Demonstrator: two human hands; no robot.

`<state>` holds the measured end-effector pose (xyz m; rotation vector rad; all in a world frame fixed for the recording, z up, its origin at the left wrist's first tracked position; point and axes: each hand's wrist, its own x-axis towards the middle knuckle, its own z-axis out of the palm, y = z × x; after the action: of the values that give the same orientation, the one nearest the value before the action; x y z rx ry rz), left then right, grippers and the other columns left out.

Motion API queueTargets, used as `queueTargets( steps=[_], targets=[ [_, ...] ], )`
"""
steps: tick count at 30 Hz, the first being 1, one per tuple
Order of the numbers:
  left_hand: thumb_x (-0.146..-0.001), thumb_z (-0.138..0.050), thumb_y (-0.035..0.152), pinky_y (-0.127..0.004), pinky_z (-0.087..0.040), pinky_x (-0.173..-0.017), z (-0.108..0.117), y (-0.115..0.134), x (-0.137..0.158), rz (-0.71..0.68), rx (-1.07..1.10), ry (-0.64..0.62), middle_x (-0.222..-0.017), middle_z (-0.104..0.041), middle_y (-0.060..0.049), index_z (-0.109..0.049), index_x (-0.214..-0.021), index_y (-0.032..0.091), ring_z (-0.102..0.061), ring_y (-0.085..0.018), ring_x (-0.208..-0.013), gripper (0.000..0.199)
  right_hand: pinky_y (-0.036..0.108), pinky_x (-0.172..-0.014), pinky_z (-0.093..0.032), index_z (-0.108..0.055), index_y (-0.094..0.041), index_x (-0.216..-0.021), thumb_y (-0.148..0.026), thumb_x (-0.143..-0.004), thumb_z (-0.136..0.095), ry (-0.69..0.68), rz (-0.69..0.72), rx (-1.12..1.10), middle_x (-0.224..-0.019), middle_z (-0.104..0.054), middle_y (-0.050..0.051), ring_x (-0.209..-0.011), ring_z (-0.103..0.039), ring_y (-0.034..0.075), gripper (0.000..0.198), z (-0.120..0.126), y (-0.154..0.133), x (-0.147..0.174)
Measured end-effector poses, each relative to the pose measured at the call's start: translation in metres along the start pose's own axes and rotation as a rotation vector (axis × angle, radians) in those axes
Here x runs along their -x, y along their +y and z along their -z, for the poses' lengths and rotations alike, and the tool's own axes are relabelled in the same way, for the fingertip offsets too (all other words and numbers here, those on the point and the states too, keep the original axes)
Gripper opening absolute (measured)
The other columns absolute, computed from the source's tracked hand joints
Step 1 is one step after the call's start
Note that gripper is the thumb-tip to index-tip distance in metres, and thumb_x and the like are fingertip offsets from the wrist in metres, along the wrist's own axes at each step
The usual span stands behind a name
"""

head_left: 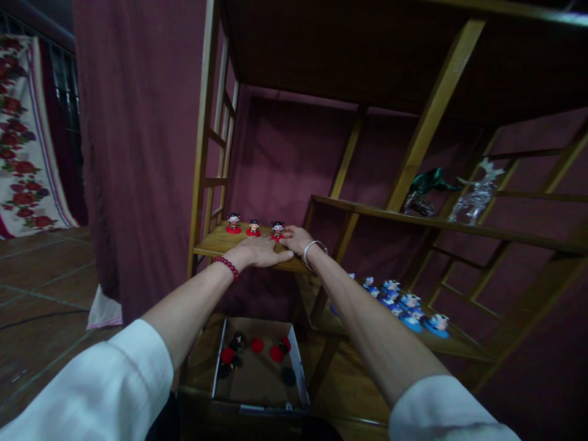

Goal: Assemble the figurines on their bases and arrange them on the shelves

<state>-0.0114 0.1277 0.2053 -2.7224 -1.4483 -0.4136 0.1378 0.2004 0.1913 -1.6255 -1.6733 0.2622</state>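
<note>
Three small figurines stand in a row on a wooden shelf (pixel 214 243), each on a round red base: a left figurine (pixel 233 223), a middle figurine (pixel 254 227) and a right figurine (pixel 277 229). My right hand (pixel 296 240), with a silver bangle at the wrist, has its fingers closed against the right figurine's side. Lying palm down in front of the figurines, my left hand (pixel 257 251) has its thumb stretched out to the right. Its fingertips are close to the right figurine's base; whether they touch it is hidden. A red bead bracelet circles that wrist.
Below sits an open cardboard box (pixel 301 373) with several red and black figurines. Several blue figurines (pixel 411 306) stand on a lower shelf at right. A clear deer-like ornament (pixel 478 193) and a dark green ornament (pixel 432 184) occupy a higher shelf. A curtain (pixel 138 153) hangs at left.
</note>
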Motion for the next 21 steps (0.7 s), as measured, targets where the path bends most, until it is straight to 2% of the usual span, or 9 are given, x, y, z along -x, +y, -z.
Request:
queueTargets(
  steps=[5, 11, 17, 21],
  targets=[
    [-0.076, -0.016, 0.07, -0.037, -0.043, -0.084, -0.0027, 0.0005, 0.0018, 0.028, -0.036, 0.049, -0.116, -0.059, -0.014, -0.057, -0.11, 0.015, -0.056, -0.029, -0.105, 0.077, 0.02, -0.069, -0.046, -0.058, -0.014, -0.107, -0.014, -0.062, -0.069, 0.003, 0.013, -0.025, -0.09, -0.067, 0.004, -0.077, -0.062, 0.012, 0.046, 0.0007, 0.0037, -0.0009],
    [-0.078, -0.015, 0.067, -0.038, -0.046, -0.079, -0.0064, 0.0019, 0.005, 0.059, -0.066, 0.095, -0.107, -0.064, -0.014, -0.061, -0.102, 0.015, -0.059, -0.029, -0.098, 0.074, 0.021, -0.069, -0.047, -0.055, -0.014, -0.113, -0.016, -0.066, -0.066, -0.006, 0.014, -0.016, -0.096, -0.067, 0.005, -0.081, -0.062, 0.013, 0.049, 0.0021, 0.0069, 0.0022],
    [-0.082, -0.017, 0.06, -0.041, -0.041, -0.09, -0.0051, 0.0039, 0.004, 0.004, -0.051, 0.086, -0.125, -0.053, -0.015, -0.058, -0.11, 0.014, -0.05, -0.029, -0.113, 0.067, 0.021, -0.07, -0.048, -0.056, -0.018, -0.112, -0.016, -0.065, -0.067, 0.004, 0.018, -0.086, -0.096, -0.067, 0.004, -0.078, -0.063, 0.012, 0.049, 0.0012, 0.0096, 0.0037],
    [-0.083, -0.018, 0.059, -0.042, -0.039, -0.093, -0.0032, 0.0061, 0.0046, 0.014, -0.031, 0.068, -0.127, -0.051, -0.016, -0.055, -0.114, 0.012, -0.047, -0.03, -0.117, 0.068, 0.021, -0.069, -0.048, -0.054, -0.018, -0.114, -0.016, -0.064, -0.068, -0.014, 0.012, -0.114, -0.097, -0.067, 0.004, -0.077, -0.063, 0.012, 0.052, 0.0006, 0.0099, 0.0032]
  ],
)
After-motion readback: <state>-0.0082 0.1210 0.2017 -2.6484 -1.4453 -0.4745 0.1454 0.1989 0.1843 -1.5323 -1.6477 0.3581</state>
